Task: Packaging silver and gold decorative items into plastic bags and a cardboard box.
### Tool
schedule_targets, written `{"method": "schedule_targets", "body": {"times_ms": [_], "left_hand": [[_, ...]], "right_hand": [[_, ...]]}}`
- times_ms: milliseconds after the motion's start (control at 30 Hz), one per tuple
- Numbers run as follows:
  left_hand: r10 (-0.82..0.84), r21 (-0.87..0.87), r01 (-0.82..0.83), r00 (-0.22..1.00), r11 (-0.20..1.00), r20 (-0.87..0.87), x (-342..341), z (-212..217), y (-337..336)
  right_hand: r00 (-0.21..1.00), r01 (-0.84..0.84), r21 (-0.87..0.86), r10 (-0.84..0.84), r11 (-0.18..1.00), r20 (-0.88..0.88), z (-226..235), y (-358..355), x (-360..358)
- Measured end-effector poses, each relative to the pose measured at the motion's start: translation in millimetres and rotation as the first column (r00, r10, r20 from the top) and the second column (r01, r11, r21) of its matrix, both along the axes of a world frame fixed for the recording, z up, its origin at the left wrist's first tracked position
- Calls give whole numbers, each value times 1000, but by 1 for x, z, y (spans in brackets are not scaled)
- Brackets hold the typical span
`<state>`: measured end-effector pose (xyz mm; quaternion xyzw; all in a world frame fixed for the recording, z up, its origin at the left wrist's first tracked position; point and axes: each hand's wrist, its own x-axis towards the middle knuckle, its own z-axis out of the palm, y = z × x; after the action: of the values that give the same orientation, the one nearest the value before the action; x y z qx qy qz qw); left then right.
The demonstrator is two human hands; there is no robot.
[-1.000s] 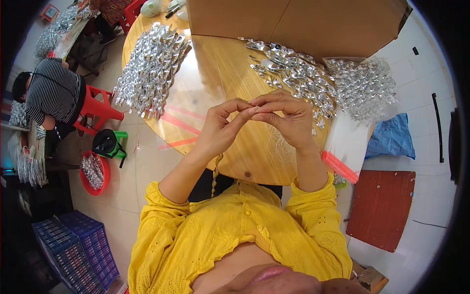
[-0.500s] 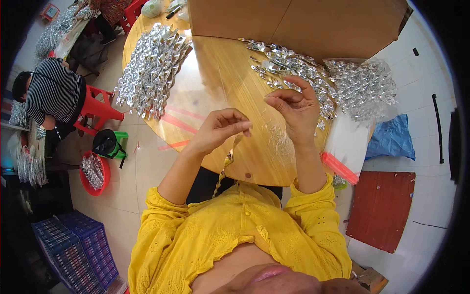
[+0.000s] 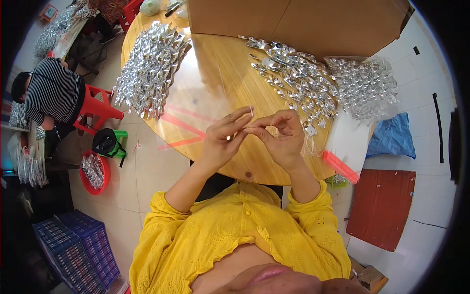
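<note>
My left hand (image 3: pixel 225 139) and my right hand (image 3: pixel 281 137) meet fingertip to fingertip above the near part of the round wooden table (image 3: pixel 235 63). Both are closed in a pinch. What lies between the fingers is too fine to make out. Pale thin threads (image 3: pixel 313 147) lie on the table beside my right hand, partly covered by it. Beyond that hand is a spread of shiny silver twisted strips (image 3: pixel 298 78). A thick pile of similar silver strips (image 3: pixel 152 68) rests at the table's left side.
A clear bag of silver strips (image 3: pixel 367 88) sits at the right, near a blue plastic bag (image 3: pixel 391 137). A large cardboard box (image 3: pixel 293 22) stands across the table's back. On the left are a seated person (image 3: pixel 54 90), a red basin (image 3: pixel 95 174) and blue crates (image 3: pixel 78 250).
My right hand has come down and left to meet my left hand, which has moved slightly right. The twisted strip hanging below my left hand no longer shows.
</note>
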<state>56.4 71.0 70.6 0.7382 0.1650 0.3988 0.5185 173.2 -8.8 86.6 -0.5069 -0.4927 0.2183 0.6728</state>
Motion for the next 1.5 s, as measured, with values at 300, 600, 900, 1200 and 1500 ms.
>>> {"method": "schedule_targets", "body": {"times_ms": [300,600,900,1200,1500], "left_hand": [[-146,-697,216,976,684,159,-8,-1,9],[-297,-752,320,939,576,173,-14,-6,12],[-614,-822,372,789,432,34,-24,-8,19],[-394,-908,187,919,375,26,-18,-8,12],[-477,-816,454,840,359,258,-39,-11,22]], "right_hand": [[964,92,-126,-57,988,260,-13,-7,10],[965,-69,-157,106,985,241,-30,-7,-4],[682,7,-171,120,985,722,-4,-13,9],[670,113,-86,-12,990,742,-4,-12,15],[710,-447,-54,317,893,-628,-25,-24,26]]}}
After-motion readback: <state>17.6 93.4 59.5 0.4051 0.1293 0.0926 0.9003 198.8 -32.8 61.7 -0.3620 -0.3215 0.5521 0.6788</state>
